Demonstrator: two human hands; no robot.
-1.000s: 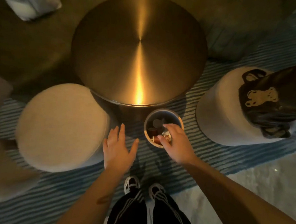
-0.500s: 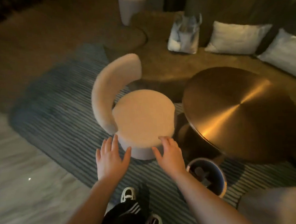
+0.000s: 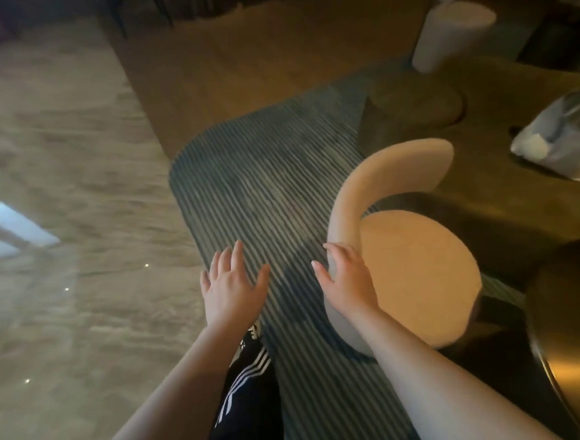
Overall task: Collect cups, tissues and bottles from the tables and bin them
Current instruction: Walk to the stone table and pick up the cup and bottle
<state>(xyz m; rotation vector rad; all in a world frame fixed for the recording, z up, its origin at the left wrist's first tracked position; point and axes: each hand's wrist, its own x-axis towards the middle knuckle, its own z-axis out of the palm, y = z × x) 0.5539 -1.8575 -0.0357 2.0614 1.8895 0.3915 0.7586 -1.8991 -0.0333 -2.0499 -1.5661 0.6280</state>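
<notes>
My left hand [image 3: 233, 285] floats over the striped rug with its fingers spread and nothing in it. My right hand [image 3: 346, 277] is held out beside it, fingers loosely extended and empty, in front of the rim of a cream round chair [image 3: 419, 279]. Only the edge of the round brass table [image 3: 579, 354] shows at the lower right. No cup, tissue, bottle or bin is in view.
A blue striped rug [image 3: 262, 187] lies under my hands, with pale stone floor [image 3: 55, 167] to the left. A brown sofa [image 3: 502, 187] carries a silvery bag [image 3: 561, 142]. A white cylindrical stool [image 3: 450, 33] stands at the back right.
The view has swung left, away from the small bin and the brass table. My right hand left the bin empty, and both hands now hover over the rug beside the chair.
</notes>
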